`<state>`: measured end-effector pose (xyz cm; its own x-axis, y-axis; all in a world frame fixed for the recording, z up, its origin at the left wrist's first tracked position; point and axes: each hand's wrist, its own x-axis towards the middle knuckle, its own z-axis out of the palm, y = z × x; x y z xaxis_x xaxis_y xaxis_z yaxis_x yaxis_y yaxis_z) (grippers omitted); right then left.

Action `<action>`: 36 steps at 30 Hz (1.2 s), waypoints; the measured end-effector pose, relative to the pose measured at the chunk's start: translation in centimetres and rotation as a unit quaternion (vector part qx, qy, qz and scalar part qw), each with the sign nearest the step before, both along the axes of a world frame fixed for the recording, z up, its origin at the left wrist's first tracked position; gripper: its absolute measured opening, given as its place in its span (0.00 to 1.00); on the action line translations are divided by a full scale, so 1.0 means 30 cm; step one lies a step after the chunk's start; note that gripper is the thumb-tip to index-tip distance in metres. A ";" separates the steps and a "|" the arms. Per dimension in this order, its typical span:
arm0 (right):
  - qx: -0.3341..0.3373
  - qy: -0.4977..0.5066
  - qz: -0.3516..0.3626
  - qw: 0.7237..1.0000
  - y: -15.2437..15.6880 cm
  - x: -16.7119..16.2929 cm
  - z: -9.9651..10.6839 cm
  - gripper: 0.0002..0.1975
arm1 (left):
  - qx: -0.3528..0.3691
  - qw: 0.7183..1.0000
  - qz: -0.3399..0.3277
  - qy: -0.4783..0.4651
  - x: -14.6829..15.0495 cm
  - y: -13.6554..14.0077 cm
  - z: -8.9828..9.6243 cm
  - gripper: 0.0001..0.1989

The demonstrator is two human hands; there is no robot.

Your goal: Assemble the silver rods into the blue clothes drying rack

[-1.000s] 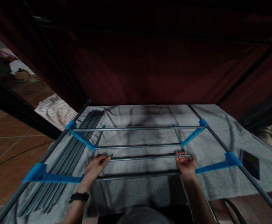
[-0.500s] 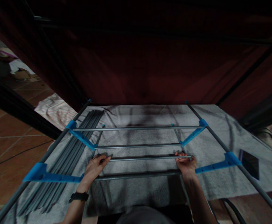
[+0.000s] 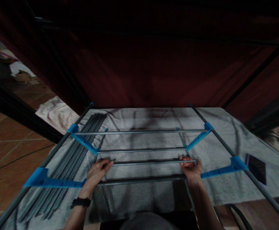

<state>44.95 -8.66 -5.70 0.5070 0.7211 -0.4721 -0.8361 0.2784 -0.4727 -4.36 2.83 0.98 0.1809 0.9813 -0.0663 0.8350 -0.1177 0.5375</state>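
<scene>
A loose grey metal tube [image 3: 146, 163] lies level across the middle of a rack frame, held at both ends. My left hand [image 3: 98, 171] pinches its left end, and my right hand [image 3: 190, 166] has fingers closed round its right end. Around it stands the frame: long side poles [image 3: 223, 142] joined by blue plastic brackets [image 3: 55, 180], with crossbars between them. One crossbar [image 3: 141, 131] runs between the far brackets, a lower one [image 3: 141, 150] behind the held tube, and another [image 3: 141, 181] just nearer to me.
A bundle of several grey tubes [image 3: 67, 159] lies at the left on a grey cloth [image 3: 149, 119]. A dark phone [image 3: 256, 168] rests on the cloth at the right. Dark red panels [image 3: 149, 70] close off the far side. Tiled floor [image 3: 12, 137] shows at the left.
</scene>
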 end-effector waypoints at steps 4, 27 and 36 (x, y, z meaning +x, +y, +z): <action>-0.028 0.022 -0.007 0.999 0.003 -0.006 0.014 0.17 | -0.002 1.000 0.000 0.005 -0.005 0.001 -0.011 0.24; -0.023 0.034 -0.007 0.999 0.000 -0.010 0.025 0.15 | 0.006 1.000 0.001 0.007 0.009 -0.005 0.018 0.22; -0.024 0.043 -0.032 0.998 0.005 -0.015 0.032 0.20 | -0.006 1.000 -0.010 0.027 0.005 -0.009 0.013 0.23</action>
